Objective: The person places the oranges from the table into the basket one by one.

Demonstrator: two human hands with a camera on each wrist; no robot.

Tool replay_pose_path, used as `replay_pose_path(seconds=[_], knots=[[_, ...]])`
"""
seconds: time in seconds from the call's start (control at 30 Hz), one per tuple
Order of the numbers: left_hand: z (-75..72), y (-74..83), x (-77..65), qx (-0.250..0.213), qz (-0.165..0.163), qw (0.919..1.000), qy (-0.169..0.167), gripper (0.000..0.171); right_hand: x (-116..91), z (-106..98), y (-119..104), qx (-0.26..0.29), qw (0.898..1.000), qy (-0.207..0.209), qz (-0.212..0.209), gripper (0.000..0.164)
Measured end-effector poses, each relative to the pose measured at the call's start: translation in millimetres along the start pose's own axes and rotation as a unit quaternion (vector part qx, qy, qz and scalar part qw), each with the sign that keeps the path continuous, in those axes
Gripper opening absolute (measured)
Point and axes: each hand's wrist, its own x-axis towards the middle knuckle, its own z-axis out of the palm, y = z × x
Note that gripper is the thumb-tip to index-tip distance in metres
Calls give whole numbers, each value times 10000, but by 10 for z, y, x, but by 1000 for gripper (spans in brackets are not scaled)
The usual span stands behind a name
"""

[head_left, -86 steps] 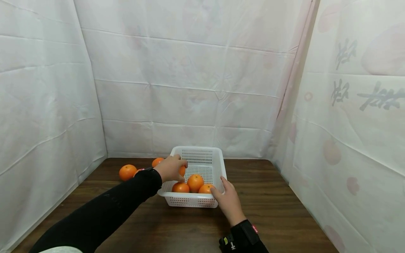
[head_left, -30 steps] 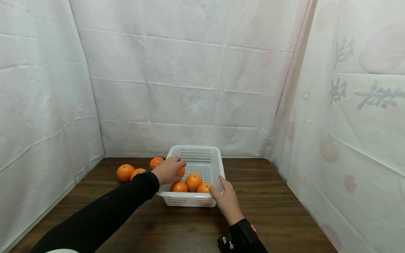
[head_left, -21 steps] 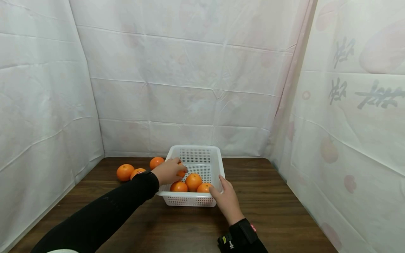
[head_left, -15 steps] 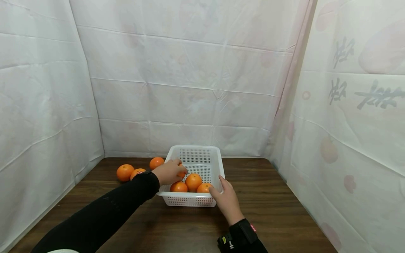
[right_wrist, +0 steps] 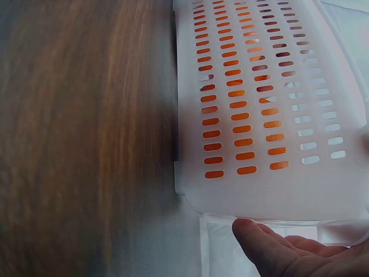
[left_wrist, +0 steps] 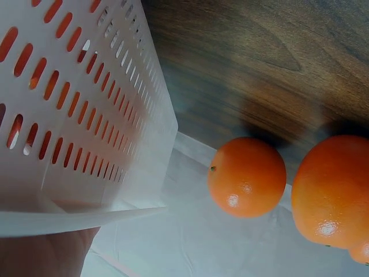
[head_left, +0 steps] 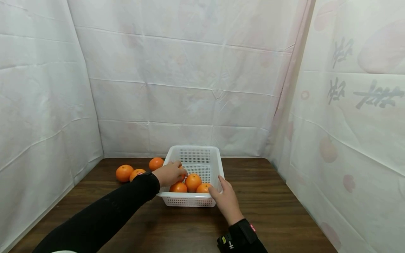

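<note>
A white perforated plastic basket [head_left: 190,201] stands on the table with oranges [head_left: 193,182] along its near end. My left hand [head_left: 171,174] reaches over the left rim, its fingers curled round an orange [head_left: 183,176] low inside; most of that fruit is hidden under the hand. At the near right corner my right hand [head_left: 227,200] grips the basket, thumb over the rim by an orange [head_left: 204,188]. In the right wrist view, fingertips [right_wrist: 248,231] show at the rim, and orange shows through the slots of the basket wall [right_wrist: 259,196].
Left of the basket, three loose oranges sit on the dark wooden table [head_left: 269,211]: one at far left [head_left: 124,173], one partly behind the left sleeve [head_left: 137,173], one beside the basket rim [head_left: 156,163]. White cloth [head_left: 183,105] encloses the back and sides.
My left hand has lowered slightly in the basket with its orange, which is now more hidden. My right hand stays at the corner. The loose oranges lie as before.
</note>
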Motion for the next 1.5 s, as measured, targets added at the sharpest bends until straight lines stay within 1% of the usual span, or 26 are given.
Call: replay_pose_path(seconds=[0.13,0.23,0.33,0.43,0.6,0.83,0.93,1.13,1.27,1.5], knots=[[-8,9,-13,1,8,9999,-102,32,-5,2,-9,4,10000,-12,22,76],[-3,5,0,-62,-105,9998,-165,42,-8,-2,-22,15,10000,-21,38,76],[13,-5,22,-139,-231,9994,-194,47,-8,-7,-28,45,10000,-26,20,76],[33,-25,51,-141,-247,9994,-177,46,-4,-13,-28,60,10000,-23,-25,75],[65,-64,88,-84,-151,9998,-43,42,2,-24,-32,77,9999,-1,-99,75],[83,-65,73,8,-70,9998,171,40,13,-21,-48,92,9998,45,-163,75],[96,-63,78,60,-7,9997,239,35,7,-23,-54,100,9999,34,-134,75],[122,-50,94,228,-62,9995,193,29,-6,-26,-46,116,9999,29,-76,74],[147,-46,92,228,-81,9995,224,30,-11,-27,-51,101,9999,19,-42,75],[171,-54,83,139,-235,9996,120,35,-35,-24,-45,162,9998,-32,-55,74]])
